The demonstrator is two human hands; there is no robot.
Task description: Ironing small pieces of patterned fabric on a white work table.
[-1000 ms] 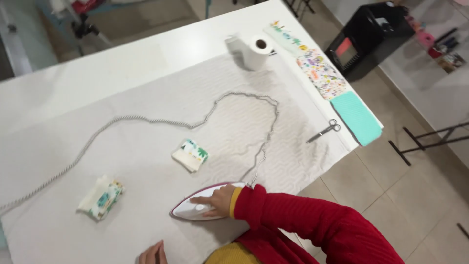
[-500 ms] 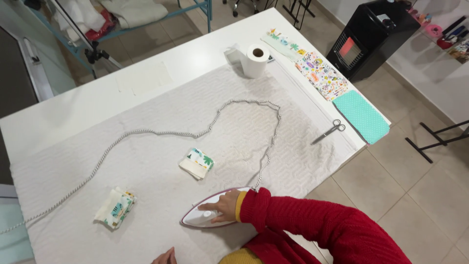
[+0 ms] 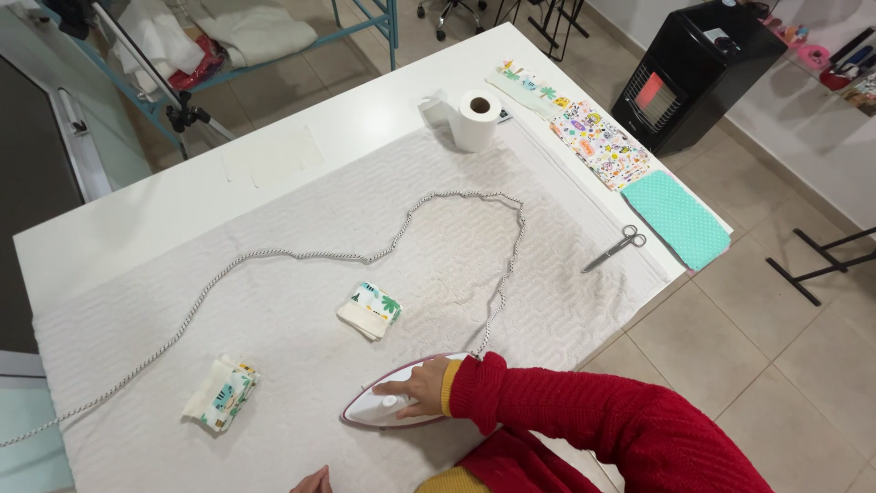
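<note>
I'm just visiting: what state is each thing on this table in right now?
Iron: flat on the white pad, right hand on top.
Cord: looped loosely across the pad.
Scissors: closed, lying flat.
Paper roll: upright.
Printed fabric piece: folded.
Second fabric piece: folded.
Left hand: barely in view, empty.

light: bright, even | shadows: soft (faint) | focus: sharp | edges: slightly bowed

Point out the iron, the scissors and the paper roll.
iron (image 3: 370, 413): head view, on its white nose.
scissors (image 3: 613, 250): head view, on the blades' pivot.
paper roll (image 3: 475, 123): head view, on its side wall.
</note>
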